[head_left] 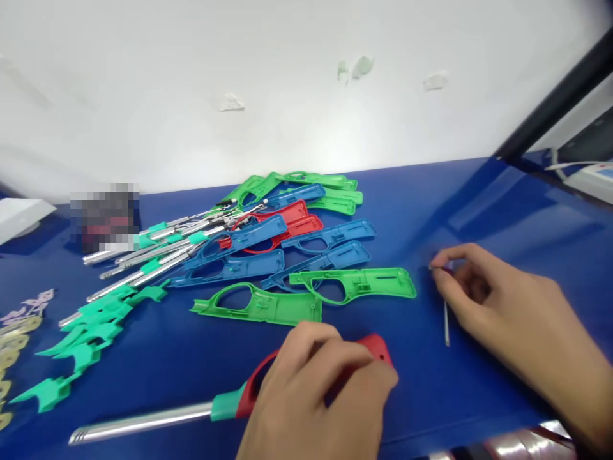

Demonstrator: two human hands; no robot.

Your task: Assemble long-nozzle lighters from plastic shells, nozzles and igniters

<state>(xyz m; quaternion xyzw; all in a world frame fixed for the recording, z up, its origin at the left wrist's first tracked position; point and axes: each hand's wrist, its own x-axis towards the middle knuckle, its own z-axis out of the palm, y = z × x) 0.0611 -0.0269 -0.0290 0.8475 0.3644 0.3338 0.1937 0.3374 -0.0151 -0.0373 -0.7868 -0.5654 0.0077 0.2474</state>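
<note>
My left hand [320,390] lies over the handle of a long-necked gas lighter [153,418], its fingers curled on the red grip. The lighter's silver tube points left from a teal collar, and part of the handle is hidden. To the right, my right hand [512,313] is closed, with thumb and forefinger pinched at a tiny dark bit. Below these fingers shows the thin metal shaft of a slim tool [446,326], its upper part hidden by the hand. Two green handle shells [272,306] lie just beyond my left hand.
Blue handle shells [253,265], red shells [306,223] and more green ones are heaped behind. Silver lighter tubes [158,271] with wires lie left of them. Teal plastic pieces [86,354] and yellowish parts [12,342] sit farther left on the blue table [431,409].
</note>
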